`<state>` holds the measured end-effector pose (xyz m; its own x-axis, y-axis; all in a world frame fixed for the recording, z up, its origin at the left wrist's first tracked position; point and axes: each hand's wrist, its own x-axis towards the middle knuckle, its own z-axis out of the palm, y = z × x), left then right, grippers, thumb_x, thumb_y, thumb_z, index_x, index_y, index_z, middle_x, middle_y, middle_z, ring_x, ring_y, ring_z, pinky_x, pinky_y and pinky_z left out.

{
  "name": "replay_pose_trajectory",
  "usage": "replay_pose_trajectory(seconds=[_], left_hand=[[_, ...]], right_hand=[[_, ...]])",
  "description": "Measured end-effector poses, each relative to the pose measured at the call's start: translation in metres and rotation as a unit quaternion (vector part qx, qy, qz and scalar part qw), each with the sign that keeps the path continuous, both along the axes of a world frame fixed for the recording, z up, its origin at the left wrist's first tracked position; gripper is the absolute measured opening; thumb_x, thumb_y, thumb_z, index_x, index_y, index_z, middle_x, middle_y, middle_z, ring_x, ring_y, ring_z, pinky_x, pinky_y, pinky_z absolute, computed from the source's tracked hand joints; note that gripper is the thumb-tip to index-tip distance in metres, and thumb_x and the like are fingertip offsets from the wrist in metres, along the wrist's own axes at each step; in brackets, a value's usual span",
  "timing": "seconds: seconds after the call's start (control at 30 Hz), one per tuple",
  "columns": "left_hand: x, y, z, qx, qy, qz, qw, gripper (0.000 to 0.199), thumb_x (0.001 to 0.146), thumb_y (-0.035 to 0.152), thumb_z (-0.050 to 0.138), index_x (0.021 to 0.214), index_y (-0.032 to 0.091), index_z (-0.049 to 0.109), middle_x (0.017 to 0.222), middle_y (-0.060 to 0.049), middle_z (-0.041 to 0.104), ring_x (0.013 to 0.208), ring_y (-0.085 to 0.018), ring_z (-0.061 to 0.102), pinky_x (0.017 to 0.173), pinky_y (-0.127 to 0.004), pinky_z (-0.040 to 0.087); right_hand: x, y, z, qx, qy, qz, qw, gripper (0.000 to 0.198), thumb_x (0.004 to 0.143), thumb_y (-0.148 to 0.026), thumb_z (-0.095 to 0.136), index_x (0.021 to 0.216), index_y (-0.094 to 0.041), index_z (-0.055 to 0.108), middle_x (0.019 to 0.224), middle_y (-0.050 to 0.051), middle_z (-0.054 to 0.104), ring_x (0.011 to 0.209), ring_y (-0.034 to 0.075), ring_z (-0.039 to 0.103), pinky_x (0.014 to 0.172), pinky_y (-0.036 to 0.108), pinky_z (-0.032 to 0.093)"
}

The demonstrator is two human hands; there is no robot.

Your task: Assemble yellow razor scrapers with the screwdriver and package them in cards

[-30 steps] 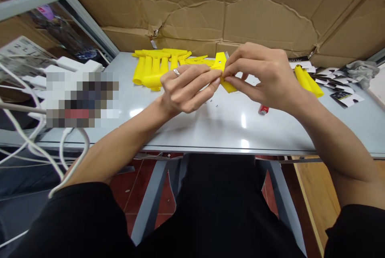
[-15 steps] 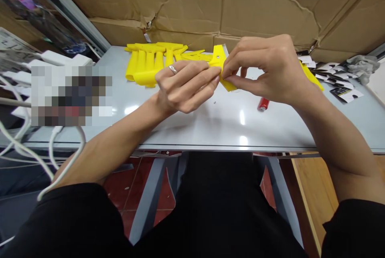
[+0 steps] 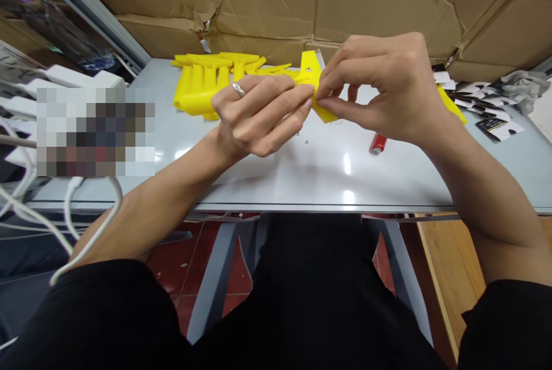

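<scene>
My left hand (image 3: 267, 114), with a ring on one finger, is closed around a yellow scraper (image 3: 309, 62) held above the table. The scraper has a wide head with a thin clear or metallic strip along its far edge, and a screw shows in its upper part. My right hand (image 3: 379, 88) pinches thumb and fingertips together against the lower part of the head. Whatever lies between those fingertips is too small or hidden to make out. A red cylindrical object (image 3: 378, 144) lies on the table below my right hand.
Several yellow scraper bodies (image 3: 202, 79) are piled at the back left. Black and white cards (image 3: 495, 126) and a crumpled grey cloth or bag (image 3: 524, 88) lie at right. White cables (image 3: 64, 226) hang over the left edge. Cardboard (image 3: 267, 7) stands behind the table (image 3: 302, 180).
The view has shifted slightly, so the hands and scraper appear a little higher. My left hand still grips the scraper, and my right fingertips stay pinched at its head.
</scene>
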<state>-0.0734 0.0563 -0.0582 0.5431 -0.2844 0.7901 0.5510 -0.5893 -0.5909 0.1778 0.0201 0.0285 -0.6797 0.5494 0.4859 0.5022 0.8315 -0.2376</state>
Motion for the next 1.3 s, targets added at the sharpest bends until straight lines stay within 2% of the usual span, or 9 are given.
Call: replay_pose_trajectory(seconds=[0.1, 0.33, 0.5, 0.67, 0.8, 0.9, 1.1, 1.2, 1.3], left_hand=[[0.001, 0.002, 0.001, 0.073, 0.006, -0.023, 0.997, 0.009, 0.101, 0.011, 0.072, 0.1, 0.02, 0.072, 0.107, -0.001, 0.088, 0.083, -0.017, 0.084, 0.061, -0.025, 0.053], [-0.023, 0.021, -0.023, -0.127, 0.028, 0.044, 0.991, 0.015, 0.113, 0.022, 0.065, 0.124, 0.025, 0.075, 0.126, -0.003, 0.086, 0.115, -0.023, 0.083, 0.085, -0.038, 0.062], [-0.023, 0.018, -0.012, -0.044, -0.001, -0.022, 0.999, 0.025, 0.107, 0.023, 0.076, 0.132, 0.023, 0.072, 0.124, -0.003, 0.086, 0.11, -0.02, 0.079, 0.084, -0.033, 0.056], [-0.025, 0.037, -0.02, -0.315, -0.086, 0.007, 0.945, 0.032, 0.119, 0.045, 0.054, 0.124, 0.022, 0.076, 0.1, -0.005, 0.082, 0.116, -0.026, 0.078, 0.102, -0.047, 0.06], [-0.015, 0.041, -0.014, -0.278, -0.108, 0.018, 0.954, 0.035, 0.118, 0.046, 0.051, 0.114, 0.028, 0.081, 0.095, -0.004, 0.08, 0.108, -0.025, 0.078, 0.086, -0.042, 0.062], [-0.004, 0.025, 0.004, -0.256, -0.142, -0.026, 0.956, 0.03, 0.115, 0.051, 0.058, 0.113, 0.03, 0.08, 0.099, -0.003, 0.081, 0.099, -0.021, 0.077, 0.081, -0.038, 0.062], [-0.003, 0.024, 0.022, -0.322, -0.304, -0.206, 0.873, 0.052, 0.097, 0.074, 0.082, 0.11, 0.025, 0.07, 0.102, 0.005, 0.078, 0.079, -0.007, 0.069, 0.06, -0.021, 0.058], [-0.012, 0.041, 0.016, -0.389, -0.333, -0.221, 0.83, 0.061, 0.091, 0.079, 0.085, 0.11, 0.025, 0.062, 0.105, 0.008, 0.075, 0.086, -0.007, 0.066, 0.069, -0.026, 0.066], [-0.02, 0.052, 0.006, -0.446, -0.351, -0.193, 0.801, 0.073, 0.087, 0.092, 0.076, 0.109, 0.026, 0.053, 0.11, 0.008, 0.069, 0.102, -0.011, 0.064, 0.087, -0.036, 0.07]], right_hand=[[-0.003, -0.003, 0.001, -0.01, -0.007, -0.024, 1.0, 0.021, 0.101, -0.031, 0.062, 0.099, -0.019, 0.079, 0.101, 0.002, 0.074, 0.087, 0.003, 0.058, 0.08, 0.019, 0.048], [0.0, 0.001, -0.005, -0.001, 0.008, 0.008, 1.0, 0.036, 0.106, -0.049, 0.061, 0.103, -0.021, 0.084, 0.116, 0.003, 0.074, 0.095, 0.004, 0.06, 0.08, 0.02, 0.049], [0.0, 0.0, 0.002, 0.005, 0.032, 0.025, 0.999, 0.054, 0.106, -0.062, 0.057, 0.102, -0.014, 0.082, 0.119, 0.007, 0.074, 0.104, 0.003, 0.063, 0.08, 0.013, 0.048], [0.041, 0.011, 0.02, 0.089, 0.081, -0.117, 0.986, 0.043, 0.109, -0.046, 0.05, 0.115, -0.015, 0.079, 0.116, 0.005, 0.072, 0.096, -0.001, 0.06, 0.077, 0.012, 0.042], [0.105, 0.026, -0.01, 0.029, -0.177, -0.15, 0.972, 0.04, 0.108, -0.031, 0.045, 0.122, -0.027, 0.082, 0.129, -0.001, 0.072, 0.088, 0.001, 0.056, 0.086, 0.02, 0.046], [0.14, 0.024, -0.05, 0.028, -0.345, -0.148, 0.926, 0.054, 0.1, -0.021, 0.054, 0.143, -0.044, 0.075, 0.152, -0.009, 0.062, 0.095, 0.002, 0.057, 0.073, 0.017, 0.034], [0.144, 0.007, -0.072, 0.072, -0.344, -0.174, 0.92, 0.064, 0.097, -0.013, 0.047, 0.152, -0.038, 0.071, 0.149, -0.001, 0.063, 0.093, 0.001, 0.051, 0.065, 0.017, 0.012], [0.12, 0.005, -0.068, 0.095, -0.263, -0.19, 0.941, 0.052, 0.101, -0.017, 0.047, 0.142, -0.031, 0.077, 0.138, 0.0, 0.069, 0.101, 0.002, 0.056, 0.069, 0.02, 0.016], [0.082, 0.003, -0.075, 0.097, -0.237, -0.124, 0.959, 0.046, 0.106, -0.02, 0.046, 0.136, -0.031, 0.079, 0.135, -0.002, 0.071, 0.112, 0.003, 0.059, 0.073, 0.021, 0.019]])
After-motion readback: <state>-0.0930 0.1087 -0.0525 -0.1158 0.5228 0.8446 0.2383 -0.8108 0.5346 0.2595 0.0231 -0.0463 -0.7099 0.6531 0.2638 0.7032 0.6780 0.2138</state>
